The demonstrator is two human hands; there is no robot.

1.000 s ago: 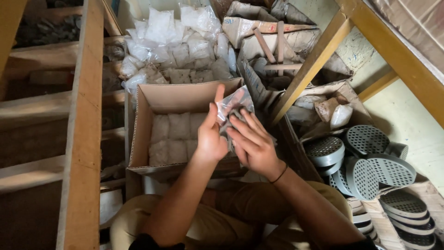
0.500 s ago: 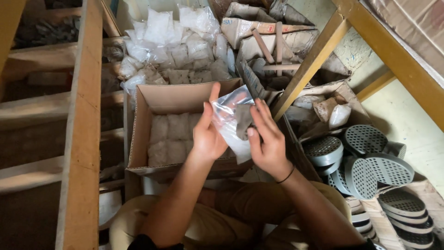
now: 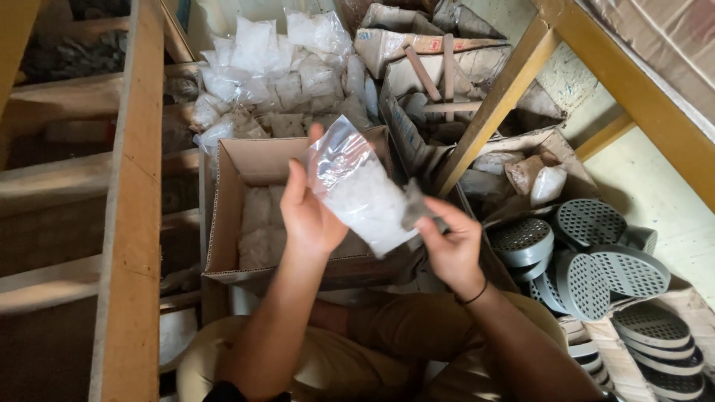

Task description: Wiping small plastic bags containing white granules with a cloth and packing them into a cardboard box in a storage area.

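**Holding a clear bag over the carton**

Gripping a clear plastic bag [image 3: 357, 195] of white contents at frame centre: left hand [image 3: 309, 212] closed on its upper left edge, right hand [image 3: 450, 242] pinching a small grey piece [image 3: 413, 206] at the bag's lower right corner. Open cardboard box [image 3: 223, 223] just behind, packed with similar bags. Heap of filled bags [image 3: 268, 67] upper centre. Grey perforated discs [image 3: 596, 260] right.

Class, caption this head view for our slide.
Left hand holds a clear plastic bag over a cardboard box; right hand alongside.
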